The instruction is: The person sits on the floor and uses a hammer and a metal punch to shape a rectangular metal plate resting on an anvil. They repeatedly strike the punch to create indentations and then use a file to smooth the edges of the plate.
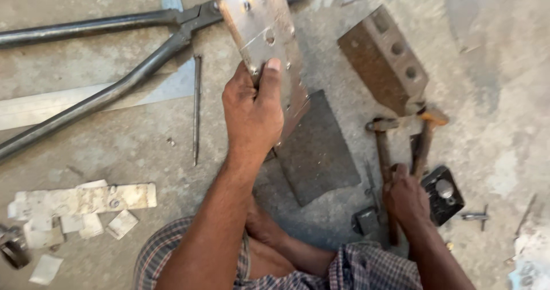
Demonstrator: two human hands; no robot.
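- Checked cloth [172, 250] over the person's knees lies closest to the camera, cut off by the lower edge.
- Scraps of pale sheet metal [86, 201] lie on the concrete floor [143, 147] at the lower left; a round dark object at the far left edge is half out of frame and hard to identify.
- Long-handled cutters [103, 66] stretch across the upper left, handles running out of view, jaws hidden behind the plate.
- A thin rod [196, 109] lies just right of the cutter handles.
- Left hand [252, 109] is clamped around a shiny metal plate [260, 23], thumb pressed on its face, holding it tilted up off the floor. Several holes already show in the plate; judging by that, the punching looks partly done, though how many holes are still wanted cannot be told. Its top end is cropped.
- A dark flat slab [318, 152] lies on the floor beneath the plate.
- A rusty block with three holes [384, 58] rests at the upper right.
- Right hand [407, 198] is closed on the handle of a hammer [424, 135], a second hammer [382, 147] just beside it; which handle the fingers wrap is partly hidden.
- A small black block with a round stud [442, 194] sits touching that hand's right side.
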